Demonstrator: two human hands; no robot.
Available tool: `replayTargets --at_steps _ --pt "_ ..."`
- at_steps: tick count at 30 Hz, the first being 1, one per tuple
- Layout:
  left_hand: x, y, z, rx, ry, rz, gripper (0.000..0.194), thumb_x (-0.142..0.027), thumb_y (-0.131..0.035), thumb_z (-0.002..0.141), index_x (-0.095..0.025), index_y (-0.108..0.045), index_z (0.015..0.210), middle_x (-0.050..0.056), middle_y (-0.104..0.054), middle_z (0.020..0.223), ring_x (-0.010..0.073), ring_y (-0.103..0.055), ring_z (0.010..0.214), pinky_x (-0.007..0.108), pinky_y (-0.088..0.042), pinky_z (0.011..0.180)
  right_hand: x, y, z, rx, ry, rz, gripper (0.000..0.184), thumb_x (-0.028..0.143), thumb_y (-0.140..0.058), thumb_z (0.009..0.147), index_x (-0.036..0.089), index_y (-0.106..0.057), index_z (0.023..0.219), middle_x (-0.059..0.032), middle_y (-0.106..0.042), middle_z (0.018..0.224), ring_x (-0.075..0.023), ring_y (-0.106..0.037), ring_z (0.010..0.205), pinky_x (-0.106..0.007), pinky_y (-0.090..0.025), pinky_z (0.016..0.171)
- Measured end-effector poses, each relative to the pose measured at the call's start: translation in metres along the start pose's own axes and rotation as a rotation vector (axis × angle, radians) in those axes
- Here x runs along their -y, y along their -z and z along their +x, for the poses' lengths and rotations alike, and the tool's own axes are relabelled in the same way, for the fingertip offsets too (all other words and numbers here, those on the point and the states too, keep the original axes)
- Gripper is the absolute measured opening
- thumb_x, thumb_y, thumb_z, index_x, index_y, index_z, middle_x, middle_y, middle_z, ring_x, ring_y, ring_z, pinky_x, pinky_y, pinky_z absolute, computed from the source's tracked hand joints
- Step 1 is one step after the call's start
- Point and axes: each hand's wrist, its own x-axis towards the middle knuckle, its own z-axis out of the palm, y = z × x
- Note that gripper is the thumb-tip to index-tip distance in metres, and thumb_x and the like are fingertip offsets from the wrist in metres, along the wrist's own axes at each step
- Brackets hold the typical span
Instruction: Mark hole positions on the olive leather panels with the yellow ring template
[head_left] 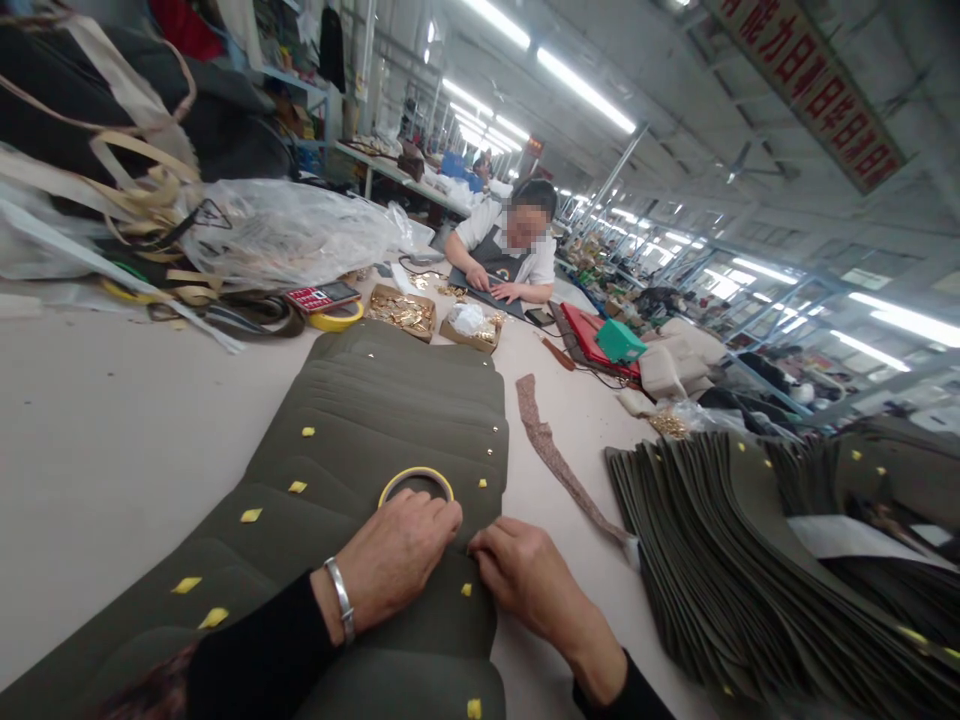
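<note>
Olive panels [390, 400] lie overlapped on table [187, 400], under yellow tape roll [415, 471]. L hand [397, 550] grips roll; R hand [529, 570] has fingertips tog. at panels' edge, can't tell what's pinched. Prob. best: keep overlaps flat, press lightly, don't drag edges.

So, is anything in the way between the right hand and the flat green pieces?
Nothing visible is. The right hand is at the right edge of the green pieces; the tape roll is at the left hand, not between.
</note>
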Motion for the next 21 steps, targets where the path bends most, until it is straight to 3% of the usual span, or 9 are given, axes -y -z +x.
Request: replayTargets --at_steps 5,11,15,18,21 --pt "-0.001 0.001 -0.001 0.027 0.003 -0.065 0.015 -0.009 -0.041 0.090 -0.020 -0.051 0.086 0.002 -0.060 0.080 0.0187 -0.054 0.072 0.030 -0.039 0.062 0.010 -0.003 0.017 0.067 -0.213 -0.009 0.024 0.007 -0.051 0.074 0.019 -0.072 0.074 -0.0046 -0.073 0.071 -0.0155 -0.067 0.065 -0.021 -0.041 0.058" --pt "0.001 0.000 -0.002 -0.086 -0.053 -0.148 0.019 -0.010 -0.038 0.092 -0.021 -0.052 0.085 0.001 -0.061 0.077 0.0186 -0.057 0.070 0.029 -0.043 0.060 0.018 -0.008 0.027 -0.025 -0.452 0.077 0.022 0.008 -0.054 0.064 0.018 -0.073 0.058 -0.0061 -0.071 0.057 -0.0156 -0.063 0.053 -0.022 -0.032 0.048" --pt "0.008 -0.003 -0.003 -0.187 -0.114 -0.184 0.020 -0.015 -0.035 0.095 -0.022 -0.054 0.091 0.000 -0.065 0.078 0.0165 -0.063 0.070 0.026 -0.047 0.061 0.009 -0.005 0.018 0.000 -0.434 0.269 0.019 0.014 -0.058 0.070 0.016 -0.071 0.056 0.0007 -0.061 0.047 -0.0098 -0.051 0.044 -0.019 -0.027 0.043" --pt "0.013 0.001 -0.002 -0.268 -0.119 -0.252 0.018 -0.020 -0.038 0.096 -0.025 -0.054 0.102 -0.001 -0.071 0.089 0.0139 -0.069 0.078 0.022 -0.052 0.068 0.001 0.002 0.010 0.042 -0.354 0.368 0.029 0.022 -0.062 0.075 0.015 -0.065 0.047 0.0045 -0.048 0.039 -0.0069 -0.039 0.039 -0.018 -0.023 0.040" --pt "0.014 0.011 0.000 -0.334 -0.106 -0.270 0.017 -0.025 -0.043 0.096 -0.028 -0.054 0.109 -0.002 -0.073 0.092 0.0127 -0.072 0.078 0.018 -0.054 0.067 0.000 0.010 0.007 -0.190 -0.321 0.498 0.019 0.019 -0.058 0.079 0.016 -0.072 0.067 0.0024 -0.063 0.056 -0.0096 -0.053 0.052 -0.018 -0.037 0.051"
